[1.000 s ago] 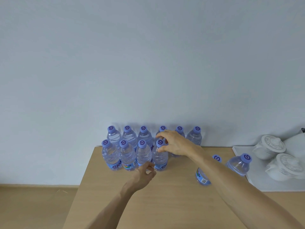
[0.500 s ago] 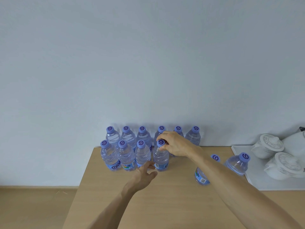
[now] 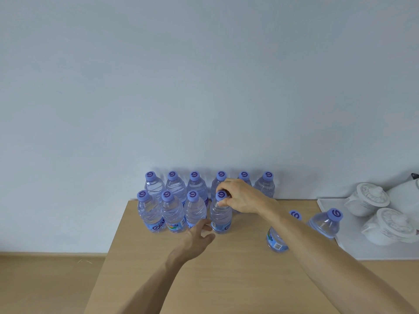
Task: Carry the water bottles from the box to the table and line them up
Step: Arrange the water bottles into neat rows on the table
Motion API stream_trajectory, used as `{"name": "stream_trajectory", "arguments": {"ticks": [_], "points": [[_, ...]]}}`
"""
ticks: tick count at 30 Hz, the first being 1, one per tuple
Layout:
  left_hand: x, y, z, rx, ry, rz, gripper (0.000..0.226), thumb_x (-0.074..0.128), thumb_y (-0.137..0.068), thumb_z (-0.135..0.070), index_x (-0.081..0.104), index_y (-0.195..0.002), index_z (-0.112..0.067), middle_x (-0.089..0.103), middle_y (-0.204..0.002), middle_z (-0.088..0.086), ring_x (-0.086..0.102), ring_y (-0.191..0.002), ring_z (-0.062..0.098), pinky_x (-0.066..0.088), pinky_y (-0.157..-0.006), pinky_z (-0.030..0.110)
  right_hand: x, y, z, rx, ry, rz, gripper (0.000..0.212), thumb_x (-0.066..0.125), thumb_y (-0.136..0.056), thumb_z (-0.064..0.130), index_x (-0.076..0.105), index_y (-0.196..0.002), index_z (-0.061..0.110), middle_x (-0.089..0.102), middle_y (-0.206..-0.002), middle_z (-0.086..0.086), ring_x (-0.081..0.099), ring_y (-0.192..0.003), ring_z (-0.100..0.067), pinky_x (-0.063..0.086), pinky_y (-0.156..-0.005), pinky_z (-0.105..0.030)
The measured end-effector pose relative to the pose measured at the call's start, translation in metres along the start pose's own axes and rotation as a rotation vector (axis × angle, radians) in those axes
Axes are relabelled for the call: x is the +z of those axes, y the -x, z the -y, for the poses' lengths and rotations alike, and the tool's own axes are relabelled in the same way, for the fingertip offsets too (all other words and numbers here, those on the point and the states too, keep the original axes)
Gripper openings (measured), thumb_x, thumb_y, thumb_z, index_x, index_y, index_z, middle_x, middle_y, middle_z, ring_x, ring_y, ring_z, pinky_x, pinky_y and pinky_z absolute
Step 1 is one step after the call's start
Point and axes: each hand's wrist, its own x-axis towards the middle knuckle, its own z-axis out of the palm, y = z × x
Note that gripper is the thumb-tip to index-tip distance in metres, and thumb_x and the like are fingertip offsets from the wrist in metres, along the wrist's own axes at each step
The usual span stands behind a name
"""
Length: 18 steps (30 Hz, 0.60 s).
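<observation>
Right hand (image 3: pixel 241 196) pinches neck of fourth front-row water bottle (image 3: pixel 220 215) on table (image 3: pixel 226 268); left hand (image 3: pixel 195 241) loose, fingers spread, touching its base

The scene is lit evenly by soft, diffuse light, and no harsh glare is seen. Only faint, blurred shadows are cast on the pale blue-grey wall (image 3: pixel 204 87) behind the clear plastic water bottles with purple caps (image 3: pixel 172 189). Small soft highlights are carried by their ribbed sides. Focus is sharp throughout. Wide-angle bending is noticeable at the edges, where the light wooden table (image 3: pixel 226 279) flares outward.
</observation>
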Motion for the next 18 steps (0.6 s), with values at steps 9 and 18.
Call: {"name": "stream_trajectory", "arguments": {"ticks": [9,18], "points": [[-0.001,0.003,0.004,-0.010,-0.004,0.012,0.044,0.059,-0.096,-0.028,0.046,-0.138,-0.026,0.059,-0.123,-0.010,0.064,-0.100,0.020,0.055,-0.089,0.037,0.006,0.002,0.005,0.042,0.046,-0.082,0.033,0.066,-0.087,0.046,0.056,-0.098,0.017,0.056,-0.101,0.004,0.052,-0.087,-0.014,0.036,-0.070,-0.026],[-0.005,0.007,0.009,-0.024,-0.002,0.007,0.040,0.060,-0.096,-0.027,0.050,-0.134,-0.024,0.060,-0.120,-0.008,0.064,-0.098,0.022,0.055,-0.089,0.040,-0.005,-0.004,0.009,0.040,-0.017,0.010,0.045,0.071,-0.084,0.051,0.059,-0.111,0.017,0.056,-0.109,0.003,0.055,-0.097,-0.015,0.045,-0.077,-0.027]]}}
